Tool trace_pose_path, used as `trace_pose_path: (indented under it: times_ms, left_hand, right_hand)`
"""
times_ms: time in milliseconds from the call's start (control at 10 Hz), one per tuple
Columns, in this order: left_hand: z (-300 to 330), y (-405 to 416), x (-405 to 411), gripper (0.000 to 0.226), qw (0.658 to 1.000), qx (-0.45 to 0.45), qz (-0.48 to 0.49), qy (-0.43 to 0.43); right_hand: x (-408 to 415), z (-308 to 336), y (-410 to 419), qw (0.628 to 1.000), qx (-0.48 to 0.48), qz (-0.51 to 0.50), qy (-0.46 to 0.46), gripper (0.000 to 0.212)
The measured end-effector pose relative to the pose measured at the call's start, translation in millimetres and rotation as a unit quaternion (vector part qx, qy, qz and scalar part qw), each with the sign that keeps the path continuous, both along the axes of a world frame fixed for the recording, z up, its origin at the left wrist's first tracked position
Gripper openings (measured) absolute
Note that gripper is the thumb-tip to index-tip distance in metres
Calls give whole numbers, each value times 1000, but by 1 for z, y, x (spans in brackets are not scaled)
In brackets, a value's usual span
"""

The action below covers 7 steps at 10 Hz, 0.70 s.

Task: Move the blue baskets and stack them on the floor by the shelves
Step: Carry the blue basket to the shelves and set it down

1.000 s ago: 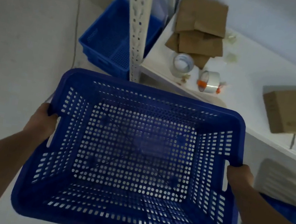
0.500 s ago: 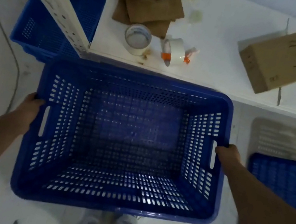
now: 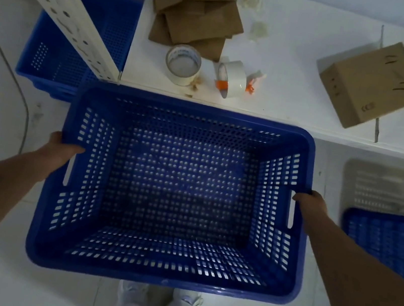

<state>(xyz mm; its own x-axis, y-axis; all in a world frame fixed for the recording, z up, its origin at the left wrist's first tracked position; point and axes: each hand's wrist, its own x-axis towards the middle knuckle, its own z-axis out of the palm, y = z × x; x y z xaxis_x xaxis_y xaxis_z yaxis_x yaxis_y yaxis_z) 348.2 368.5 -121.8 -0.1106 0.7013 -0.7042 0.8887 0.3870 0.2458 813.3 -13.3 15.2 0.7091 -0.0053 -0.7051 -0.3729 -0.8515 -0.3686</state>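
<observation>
I hold a large perforated blue basket [image 3: 162, 279] level in front of me, above the white floor and my shoes. My left hand [image 3: 60, 149] grips its left rim at the handle slot. My right hand [image 3: 311, 200] grips the right rim at the other slot. The basket is empty. Another blue basket [image 3: 59, 61] sits on the floor at the upper left, beside the shelf's white perforated upright [image 3: 59, 8]. More blue basket [image 3: 388, 240] shows at the right edge, partly hidden by my right arm.
The white shelf board [image 3: 297, 94] just beyond the basket carries two tape rolls [image 3: 183, 64], flat cardboard pieces [image 3: 199, 14] and a cardboard box [image 3: 370, 84]. A grey perforated panel [image 3: 388, 187] lies at the right. A thin cable [image 3: 19, 97] runs down the floor on the left.
The view has tilted down and shifted, so the shelf now lies straight ahead. The basket stays held in both hands and has come level, close to the shelf's front edge.
</observation>
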Motion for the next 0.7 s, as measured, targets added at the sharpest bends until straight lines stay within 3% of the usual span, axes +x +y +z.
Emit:
trace_pose_path:
  times_ms: [100, 200, 300, 400, 500, 700]
  left_hand:
    - [-14, -1, 4, 83, 994, 12, -88, 68]
    - [125, -61, 84, 61, 980, 10, -186, 65]
    - [187, -102, 129, 32, 945, -1, -318, 77]
    - [224, -125, 160, 30, 849, 2, -516, 113]
    - [261, -145, 196, 21, 782, 33, -610, 122]
    - [322, -190, 267, 27, 730, 94, -673, 71]
  right_hand:
    - [-8, 6, 8, 1000, 6, 4, -8, 64]
    - [-17, 14, 13, 996, -65, 59, -28, 64]
    - [-36, 40, 22, 979, -82, 183, -38, 53]
    - [-52, 72, 20, 913, -115, 388, -46, 43]
    - [-59, 105, 8, 881, -123, 453, -60, 39]
    - [-46, 167, -63, 926, -99, 356, -81, 38]
